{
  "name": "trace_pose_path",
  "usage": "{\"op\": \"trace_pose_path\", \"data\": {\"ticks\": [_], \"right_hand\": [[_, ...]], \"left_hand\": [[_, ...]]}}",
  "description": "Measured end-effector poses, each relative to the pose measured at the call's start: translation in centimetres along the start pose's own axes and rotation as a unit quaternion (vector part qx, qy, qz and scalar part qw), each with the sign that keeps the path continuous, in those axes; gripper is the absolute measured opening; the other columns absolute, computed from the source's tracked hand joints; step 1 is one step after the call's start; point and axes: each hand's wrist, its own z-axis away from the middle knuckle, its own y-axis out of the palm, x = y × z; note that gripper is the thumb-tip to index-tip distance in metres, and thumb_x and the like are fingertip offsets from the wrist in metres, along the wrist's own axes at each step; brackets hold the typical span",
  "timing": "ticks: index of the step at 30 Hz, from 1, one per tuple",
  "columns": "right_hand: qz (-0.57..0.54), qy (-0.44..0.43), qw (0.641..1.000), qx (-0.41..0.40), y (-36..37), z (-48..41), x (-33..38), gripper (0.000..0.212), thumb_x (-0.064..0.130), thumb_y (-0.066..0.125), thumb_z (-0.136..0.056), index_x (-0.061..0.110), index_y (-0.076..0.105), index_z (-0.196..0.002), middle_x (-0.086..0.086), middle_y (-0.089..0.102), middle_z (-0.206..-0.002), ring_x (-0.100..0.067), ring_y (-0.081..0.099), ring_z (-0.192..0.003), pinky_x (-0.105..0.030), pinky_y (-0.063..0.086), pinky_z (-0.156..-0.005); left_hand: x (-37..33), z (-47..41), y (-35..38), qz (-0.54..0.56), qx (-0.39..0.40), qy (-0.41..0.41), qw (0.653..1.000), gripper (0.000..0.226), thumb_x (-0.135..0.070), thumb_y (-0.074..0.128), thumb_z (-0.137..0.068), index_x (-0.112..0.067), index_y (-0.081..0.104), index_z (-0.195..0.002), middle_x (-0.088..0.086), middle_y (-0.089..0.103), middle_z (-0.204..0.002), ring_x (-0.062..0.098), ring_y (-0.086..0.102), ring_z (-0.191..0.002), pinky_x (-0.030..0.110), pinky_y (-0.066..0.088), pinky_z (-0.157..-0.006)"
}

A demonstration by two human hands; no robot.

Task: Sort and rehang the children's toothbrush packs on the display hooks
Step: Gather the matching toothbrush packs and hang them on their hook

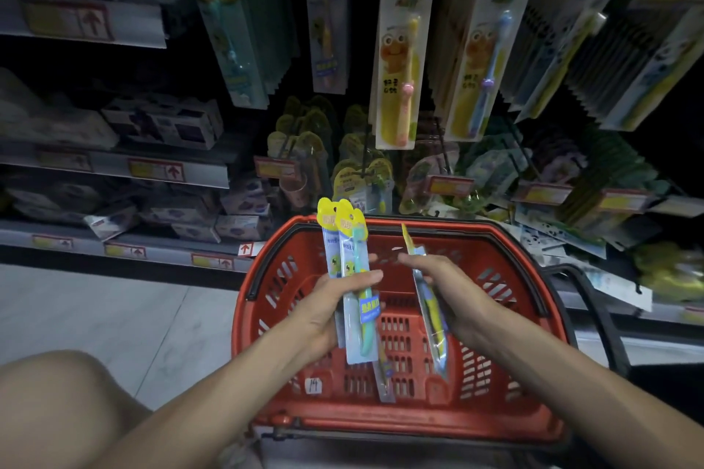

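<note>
Gripping two green toothbrush packs (pixel 348 240) in left hand (pixel 335 305), pinching one edge-on pack (pixel 432 320) in right hand (pixel 453 289); narrow gap between, both within red basket (pixel 457 230) rim.

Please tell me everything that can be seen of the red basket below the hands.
The red basket looks like hard plastic, with rows of slots in its walls and floor. It stands upright before the shelves; what it rests on is hidden. A black handle lies folded along its rim. A white sticker marked 14 sits on its near inner wall. Above it, not touching it, the left hand holds toothbrush packs and the right hand a single pack.
</note>
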Motion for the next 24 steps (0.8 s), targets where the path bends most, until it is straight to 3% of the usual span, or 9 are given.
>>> {"op": "trace_pose_path", "data": {"ticks": [3, 5, 6, 9, 13, 17, 20, 22, 24], "right_hand": [[-0.017, -0.077, 0.996, -0.029, 0.8, 0.2, -0.6, 0.049, 0.043, 0.084, -0.084, 0.023, 0.064, -0.124, -0.005, 0.074, -0.118, -0.014, 0.074, -0.1, -0.03, 0.057, -0.081], [-0.055, -0.093, 0.994, -0.013, 1.7, 0.1, -0.8, 0.044, 0.034, 0.082, -0.088, 0.018, 0.067, -0.126, -0.008, 0.078, -0.111, -0.02, 0.078, -0.094, -0.034, 0.062, -0.077], [-0.076, -0.088, 0.993, -0.01, 2.2, -0.2, -1.1, 0.04, 0.032, 0.078, -0.091, 0.016, 0.068, -0.127, -0.01, 0.078, -0.11, -0.026, 0.078, -0.095, -0.039, 0.064, -0.079], [-0.128, -0.054, 0.99, -0.003, 3.0, -0.7, -1.3, 0.032, 0.032, 0.068, -0.1, 0.013, 0.071, -0.126, -0.018, 0.076, -0.12, -0.04, 0.074, -0.11, -0.049, 0.063, -0.09], [-0.128, -0.061, 0.99, 0.021, 2.8, -1.0, -1.3, 0.027, 0.025, 0.063, -0.103, 0.016, 0.072, -0.126, -0.017, 0.076, -0.122, -0.033, 0.075, -0.104, -0.04, 0.06, -0.083], [-0.072, -0.063, 0.995, 0.02, 2.6, -1.3, -1.1, 0.026, 0.038, 0.06, -0.101, 0.021, 0.077, -0.11, 0.0, 0.078, -0.094, -0.013, 0.072, -0.075, -0.031, 0.053, -0.073], [-0.027, -0.021, 0.998, -0.057, 1.7, -2.8, -2.2, 0.042, 0.053, 0.065, -0.091, 0.02, 0.075, -0.115, 0.002, 0.065, -0.091, -0.016, 0.06, -0.083, -0.037, 0.045, -0.086], [0.025, -0.016, 0.996, -0.083, 0.6, -3.8, -3.5, 0.024, 0.036, 0.063, -0.099, 0.02, 0.072, -0.114, 0.003, 0.062, -0.089, -0.013, 0.054, -0.08, -0.032, 0.043, -0.077], [0.113, -0.005, 0.991, -0.076, -0.8, -4.9, -5.2, 0.011, 0.021, 0.062, -0.101, 0.019, 0.072, -0.101, 0.003, 0.062, -0.084, -0.012, 0.053, -0.075, -0.027, 0.04, -0.066]], "left_hand": [[0.7, 0.0, 0.1, -0.009, -0.01, -0.013, 1.0, 0.048, -0.035, 0.092, -0.071, -0.019, 0.078, -0.114, 0.01, 0.074, -0.097, 0.028, 0.072, -0.085, 0.043, 0.061, -0.09], [1.2, 0.2, 0.6, -0.013, 0.025, -0.027, 0.999, 0.054, -0.043, 0.087, -0.078, -0.017, 0.076, -0.124, 0.018, 0.075, -0.121, 0.037, 0.071, -0.11, 0.054, 0.053, -0.107], [1.3, 0.3, 1.1, -0.009, 0.037, -0.031, 0.999, 0.052, -0.041, 0.085, -0.082, -0.013, 0.075, -0.125, 0.02, 0.074, -0.123, 0.038, 0.071, -0.113, 0.055, 0.053, -0.107], [1.7, 0.2, 1.8, -0.009, 0.061, -0.033, 0.998, 0.042, -0.025, 0.088, -0.078, -0.007, 0.077, -0.114, 0.02, 0.076, -0.105, 0.033, 0.074, -0.094, 0.046, 0.061, -0.091], [1.6, -0.6, 1.7, -0.049, 0.036, -0.022, 0.998, 0.02, -0.002, 0.073, -0.088, -0.004, 0.077, -0.108, 0.019, 0.076, -0.095, 0.03, 0.075, -0.084, 0.043, 0.061, -0.085], [1.2, -0.8, 1.1, -0.075, 0.01, -0.025, 0.997, 0.015, -0.009, 0.075, -0.081, -0.009, 0.076, -0.096, 0.012, 0.074, -0.079, 0.024, 0.07, -0.067, 0.034, 0.059, -0.072], [0.3, -0.8, -0.4, -0.088, -0.012, -0.034, 0.996, 0.035, -0.014, 0.084, -0.067, -0.003, 0.077, -0.099, 0.015, 0.071, -0.081, 0.025, 0.067, -0.063, 0.037, 0.059, -0.072], [-0.3, -0.7, -1.7, -0.096, -0.033, -0.024, 0.995, 0.03, -0.008, 0.08, -0.079, 0.003, 0.076, -0.106, 0.017, 0.071, -0.087, 0.023, 0.068, -0.061, 0.031, 0.061, -0.063], [-0.5, -0.7, -3.1, -0.114, -0.062, -0.016, 0.991, 0.019, -0.008, 0.08, -0.081, 0.0, 0.077, -0.099, 0.016, 0.073, -0.084, 0.023, 0.069, -0.06, 0.029, 0.059, -0.061]]}}
